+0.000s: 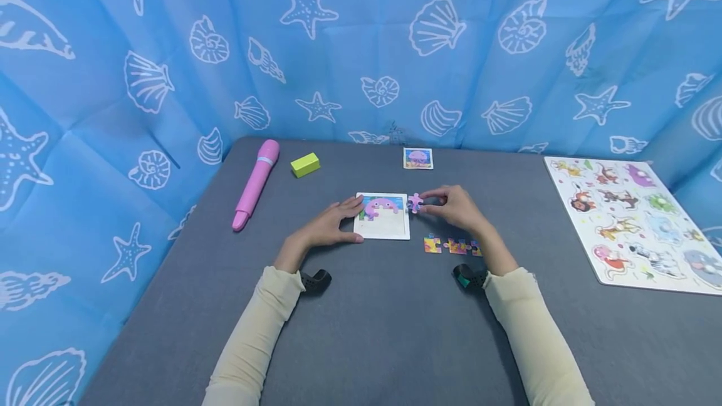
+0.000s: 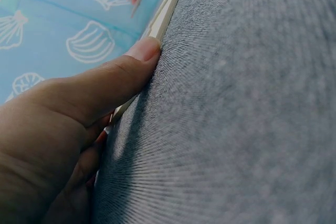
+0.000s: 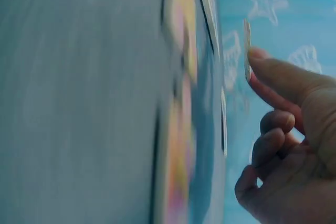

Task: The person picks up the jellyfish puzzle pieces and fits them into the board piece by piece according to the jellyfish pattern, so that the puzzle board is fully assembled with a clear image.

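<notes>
Head view: my right hand [image 1: 455, 207] pinches a pink puzzle piece [image 1: 415, 203] between nearly meeting thumb and finger; my left hand [image 1: 329, 224], thumb spread wide, touches the puzzle tray [image 1: 393, 229].

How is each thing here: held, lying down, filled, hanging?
Left hand: touching the puzzle tray
Puzzle tray: partly filled, on the table
Right hand: pinching a pink piece
Pink piece: held, outside the tray
Loose pieces: on the table
Picture card: lying flat
Green block: resting
Pink tube: lying down
Animal board: lying flat
Curtain: hanging
</notes>
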`<state>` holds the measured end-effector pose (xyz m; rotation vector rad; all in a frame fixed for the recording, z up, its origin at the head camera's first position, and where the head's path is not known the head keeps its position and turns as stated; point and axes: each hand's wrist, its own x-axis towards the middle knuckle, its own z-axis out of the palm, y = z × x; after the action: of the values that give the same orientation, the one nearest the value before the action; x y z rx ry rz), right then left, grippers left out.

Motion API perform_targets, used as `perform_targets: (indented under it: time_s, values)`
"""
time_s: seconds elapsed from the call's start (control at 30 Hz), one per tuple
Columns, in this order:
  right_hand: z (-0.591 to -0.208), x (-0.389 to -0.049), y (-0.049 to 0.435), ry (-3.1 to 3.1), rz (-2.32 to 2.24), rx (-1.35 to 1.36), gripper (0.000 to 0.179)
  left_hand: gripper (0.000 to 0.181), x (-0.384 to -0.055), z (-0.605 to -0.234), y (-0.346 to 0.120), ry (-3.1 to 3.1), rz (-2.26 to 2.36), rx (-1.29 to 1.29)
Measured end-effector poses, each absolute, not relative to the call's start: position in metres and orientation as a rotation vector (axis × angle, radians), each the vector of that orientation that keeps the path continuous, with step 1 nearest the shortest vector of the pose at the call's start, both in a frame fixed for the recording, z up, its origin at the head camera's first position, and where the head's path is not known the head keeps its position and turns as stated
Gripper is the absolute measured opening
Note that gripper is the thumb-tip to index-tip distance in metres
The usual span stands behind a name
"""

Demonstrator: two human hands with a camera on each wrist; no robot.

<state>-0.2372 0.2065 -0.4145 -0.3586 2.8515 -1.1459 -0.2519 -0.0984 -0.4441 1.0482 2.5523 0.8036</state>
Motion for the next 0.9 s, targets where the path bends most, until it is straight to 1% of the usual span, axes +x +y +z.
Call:
perform_targets:
  time_s: [0.2, 0.37, 0.67, 0.9]
  values:
    - [-0.414, -0.241, 0.172, 2.851, -1.115, -0.414, 0.028, 0.080, -0.253, -0.444, -0.098, 2.548, 0.804, 1.028]
    - [-0.417, -0.245, 0.154, 2.803, -1.114, -0.462, 0.028, 0.080, -0.253, -0.444, -0.098, 2.545, 0.810, 1.017]
    - [-0.423, -0.247, 0.142, 2.791, -1.043, -0.466, 0.028, 0.080, -0.251, -0.443, -0.098, 2.539, 0.819, 1.022]
    - [-0.420, -0.247, 0.137, 2.844, -0.978, -0.455, 0.037, 0.080, -0.251, -0.442, -0.099, 2.544, 0.814, 1.006]
